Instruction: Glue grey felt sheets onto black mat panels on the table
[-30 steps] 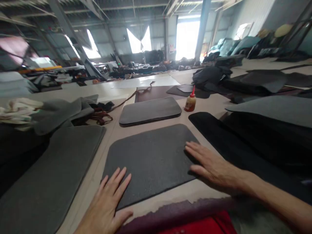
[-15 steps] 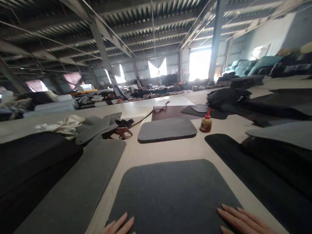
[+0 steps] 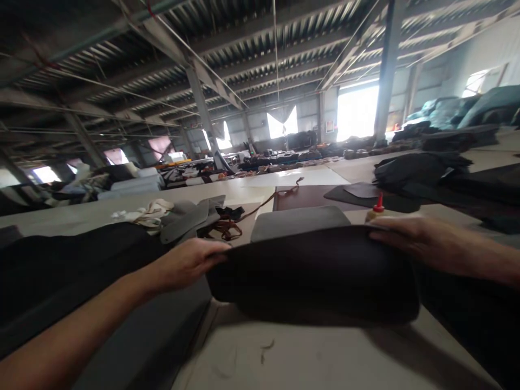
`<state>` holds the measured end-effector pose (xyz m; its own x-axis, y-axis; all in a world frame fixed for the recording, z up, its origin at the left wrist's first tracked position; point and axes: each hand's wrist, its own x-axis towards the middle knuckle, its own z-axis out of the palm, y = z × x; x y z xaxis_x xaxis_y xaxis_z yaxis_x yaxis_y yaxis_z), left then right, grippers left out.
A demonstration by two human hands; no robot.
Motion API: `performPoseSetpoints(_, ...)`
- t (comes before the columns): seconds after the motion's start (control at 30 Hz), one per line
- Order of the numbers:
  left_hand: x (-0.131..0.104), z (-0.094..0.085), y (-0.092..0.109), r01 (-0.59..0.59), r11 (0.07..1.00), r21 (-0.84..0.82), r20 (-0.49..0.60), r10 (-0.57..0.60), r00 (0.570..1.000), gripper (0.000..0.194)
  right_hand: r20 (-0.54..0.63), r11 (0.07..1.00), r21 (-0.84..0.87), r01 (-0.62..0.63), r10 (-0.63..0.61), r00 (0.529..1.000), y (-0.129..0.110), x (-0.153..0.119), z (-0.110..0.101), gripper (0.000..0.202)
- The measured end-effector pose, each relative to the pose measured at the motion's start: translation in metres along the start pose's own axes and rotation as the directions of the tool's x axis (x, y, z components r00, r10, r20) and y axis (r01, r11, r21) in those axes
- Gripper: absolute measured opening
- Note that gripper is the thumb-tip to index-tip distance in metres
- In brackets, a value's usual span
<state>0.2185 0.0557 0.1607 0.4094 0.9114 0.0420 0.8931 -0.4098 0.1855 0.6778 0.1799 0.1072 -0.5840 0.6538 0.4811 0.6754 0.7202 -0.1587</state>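
Observation:
A dark sheet with rounded corners (image 3: 317, 276), like leather or rubber, is lifted off the table and bent, its dark underside facing me. My left hand (image 3: 195, 260) pinches its upper left edge between thumb and fingers. At the upper right edge my right hand (image 3: 406, 235) grips it the same way. Just behind the sheet lies a grey stack of similar rounded pieces (image 3: 300, 219), partly covered by it. A glue bottle with a red tip (image 3: 378, 205) stands beyond my right hand, its lower part hidden.
Grey and black sheets (image 3: 142, 336) lie along the left, and dark material (image 3: 422, 168) is heaped at the right. Brown straps (image 3: 227, 230) and pale cloth (image 3: 150, 214) rest further back on the pale table (image 3: 309, 357). Small scraps lie near its front.
Both hands lay flat on the dark sheet. Now they hold its near edge, raised and swung up away from me, baring the tabletop. The view has turned slightly left.

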Motion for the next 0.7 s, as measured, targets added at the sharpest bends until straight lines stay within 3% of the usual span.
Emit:
performPoseSetpoints(0.07, 0.039, -0.022, -0.018, 0.008, 0.988, 0.156, -0.101, 0.008, 0.995, 0.033, 0.074, 0.997, 0.057, -0.052, 0.047, 0.996, 0.014, 0.052, 0.001, 0.048)
performPoseSetpoints(0.13, 0.074, -0.041, -0.033, 0.079, 0.957, 0.281, -0.241, -0.009, 0.971, 0.031, 0.038, 0.994, -0.001, -0.110, 0.110, 0.993, 0.025, 0.093, 0.000, 0.046)
performPoseSetpoints(0.23, 0.115, -0.060, -0.049, 0.172, 0.933, 0.315, -0.421, -0.025, 0.907, 0.035, -0.225, 0.963, -0.220, -0.155, 0.105, 0.969, 0.035, 0.131, -0.005, 0.052)
performPoseSetpoints(0.33, 0.146, -0.056, -0.062, 0.202, 0.938, 0.281, -0.535, -0.022, 0.845, 0.039, -0.407, 0.936, -0.316, -0.155, 0.014, 0.913, 0.047, 0.144, 0.003, 0.057)
performPoseSetpoints(0.4, 0.163, -0.031, -0.074, 0.193, 0.949, 0.249, -0.542, -0.029, 0.840, 0.041, -0.420, 0.935, -0.323, -0.146, -0.004, 0.907, 0.060, 0.142, 0.025, 0.050)
performPoseSetpoints(0.47, 0.176, 0.010, -0.086, 0.183, 0.958, 0.222, -0.495, -0.051, 0.868, 0.045, -0.363, 0.932, -0.339, -0.131, -0.001, 0.932, 0.077, 0.133, 0.059, 0.045)
performPoseSetpoints(0.6, 0.190, 0.109, -0.107, 0.178, 0.971, 0.157, -0.339, -0.116, 0.933, 0.046, -0.047, 0.927, -0.374, -0.032, 0.015, 0.999, 0.105, 0.102, 0.137, 0.046)
performPoseSetpoints(0.7, 0.189, 0.158, -0.115, 0.190, 0.975, 0.111, -0.276, -0.153, 0.949, 0.048, 0.082, 0.925, -0.380, -0.002, 0.036, 0.996, 0.111, 0.078, 0.173, 0.047)
